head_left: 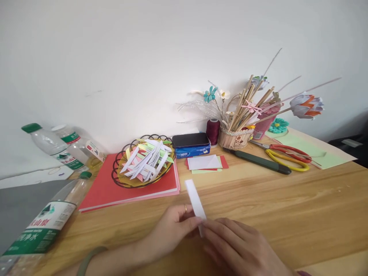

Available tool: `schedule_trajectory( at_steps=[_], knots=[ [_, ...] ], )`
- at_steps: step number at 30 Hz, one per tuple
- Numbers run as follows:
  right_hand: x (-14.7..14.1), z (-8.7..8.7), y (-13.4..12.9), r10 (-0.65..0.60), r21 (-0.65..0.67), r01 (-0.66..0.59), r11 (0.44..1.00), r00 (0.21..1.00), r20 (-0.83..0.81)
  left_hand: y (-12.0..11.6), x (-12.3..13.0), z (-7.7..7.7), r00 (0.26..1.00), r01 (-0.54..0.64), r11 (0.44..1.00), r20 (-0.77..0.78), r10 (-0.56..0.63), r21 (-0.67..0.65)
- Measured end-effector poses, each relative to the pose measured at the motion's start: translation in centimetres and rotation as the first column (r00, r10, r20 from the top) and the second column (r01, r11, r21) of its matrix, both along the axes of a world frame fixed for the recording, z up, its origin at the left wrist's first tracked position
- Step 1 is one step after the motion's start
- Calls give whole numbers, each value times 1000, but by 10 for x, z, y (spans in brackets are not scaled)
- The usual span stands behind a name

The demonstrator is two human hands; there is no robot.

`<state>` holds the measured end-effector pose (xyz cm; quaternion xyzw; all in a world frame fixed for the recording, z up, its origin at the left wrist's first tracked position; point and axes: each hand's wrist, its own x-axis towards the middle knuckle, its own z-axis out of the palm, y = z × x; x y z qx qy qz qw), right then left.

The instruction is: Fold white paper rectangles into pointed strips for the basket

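Observation:
A narrow folded strip of white paper point(194, 197) stands tilted above the wooden table, its upper end leaning left. My left hand point(172, 226) pinches the strip's lower part between thumb and fingers; a ring is on one finger and a green band on the wrist. From the right, my right hand point(238, 241) has its fingers closed against the lower end of the same strip. The fingertips behind the paper are hidden.
A basket point(117, 179) of folded paper strips rests on red sheets point(99, 191). Plastic bottles point(43, 226) are at left. Small paper cards point(204, 162), a blue tin point(191, 150), purple thread point(213, 132), a green-handled tool point(258, 161), scissors point(290, 153) and a flower pot point(235, 138) stand behind.

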<state>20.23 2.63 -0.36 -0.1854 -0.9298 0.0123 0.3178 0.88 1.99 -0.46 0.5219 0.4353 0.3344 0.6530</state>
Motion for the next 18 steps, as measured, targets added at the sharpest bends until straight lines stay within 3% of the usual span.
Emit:
schedule_trajectory(
  at_steps=[5,12,18],
  knots=[
    [1,7,3,49,-140,-41,989,997,52,3,1,-1,997,41,999,58,-41,-7],
    [0,-4,9,66,-335,-55,940,998,22,4,-1,-7,998,40,999,44,-38,-33],
    [2,-11,15,-63,-494,48,868,998,-14,9,-3,-14,997,-31,1000,-71,31,6]
  ],
)
